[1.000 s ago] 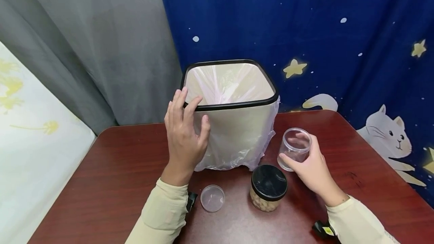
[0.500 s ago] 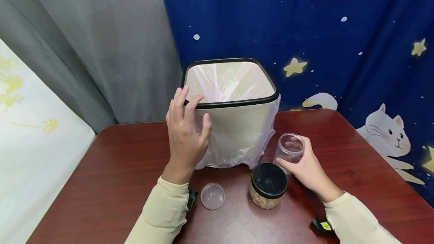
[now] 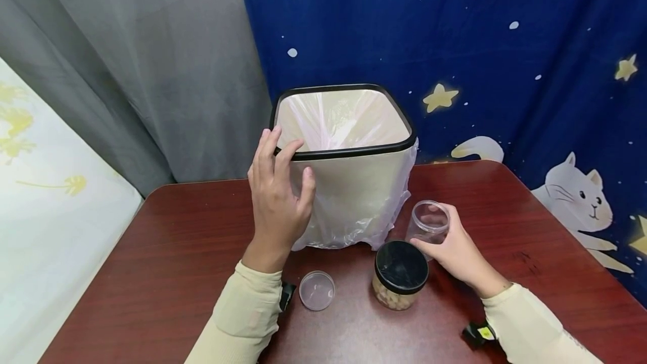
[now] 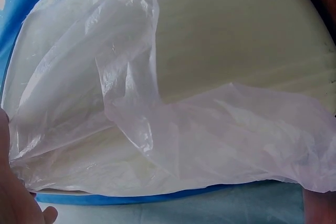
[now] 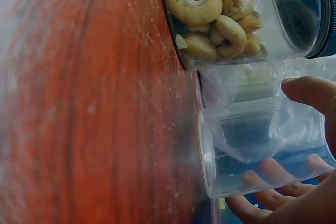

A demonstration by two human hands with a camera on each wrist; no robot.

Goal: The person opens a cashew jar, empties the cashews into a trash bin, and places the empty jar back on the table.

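Note:
My right hand [image 3: 457,249] grips an uncapped clear plastic jar [image 5: 257,140], thumb on one side and fingers on the other. It stands upright on the table, directly beside a jar of cashews [image 3: 400,275] with a black screw lid. My left hand [image 3: 279,201] is raised at the near left corner of a cream trash can [image 3: 349,198], fingers fairly straight and slightly spread at its black rim. A thin pinkish bag [image 4: 126,103] lines the can and hangs over its outside. In front of it lies a round clear lid [image 3: 317,291].
The can stands towards the back of a reddish-brown table [image 3: 202,229] with rounded far corners. Behind the table hang a grey curtain [image 3: 172,72] and a blue one [image 3: 354,21] with stars. A white printed cloth [image 3: 45,212] covers the left side.
My right hand has brought the clear jar leftward and a little nearer, up to the cashew jar. The left hand, trash can and round lid have stayed nearly in place.

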